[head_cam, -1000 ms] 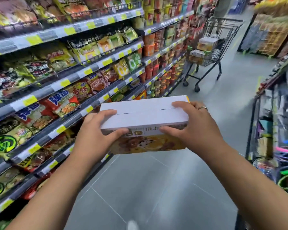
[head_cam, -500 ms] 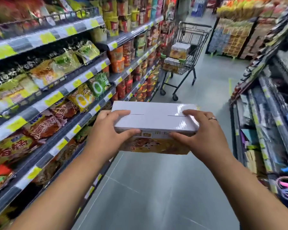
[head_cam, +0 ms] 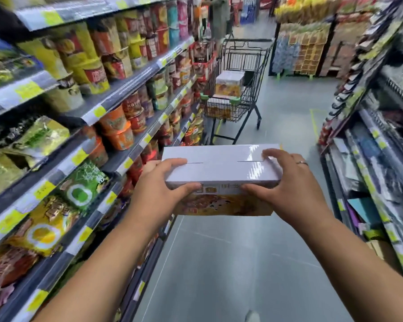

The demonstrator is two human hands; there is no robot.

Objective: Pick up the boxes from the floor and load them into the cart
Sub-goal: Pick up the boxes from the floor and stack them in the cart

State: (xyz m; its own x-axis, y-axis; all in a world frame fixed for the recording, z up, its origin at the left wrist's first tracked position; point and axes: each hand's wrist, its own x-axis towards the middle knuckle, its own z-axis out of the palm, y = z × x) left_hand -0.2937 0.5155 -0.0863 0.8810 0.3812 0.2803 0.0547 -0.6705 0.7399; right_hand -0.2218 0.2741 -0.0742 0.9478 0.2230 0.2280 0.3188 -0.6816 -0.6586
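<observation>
Both hands, left hand (head_cam: 159,190) and right hand (head_cam: 289,184), grip one box (head_cam: 219,168); ahead the cart (head_cam: 237,89) stands beside shelves (head_cam: 126,89), floor (head_cam: 277,126) between free.

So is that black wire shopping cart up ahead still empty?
No, the black wire shopping cart already holds at least one white-topped box with orange printed sides, standing in its basket.
</observation>
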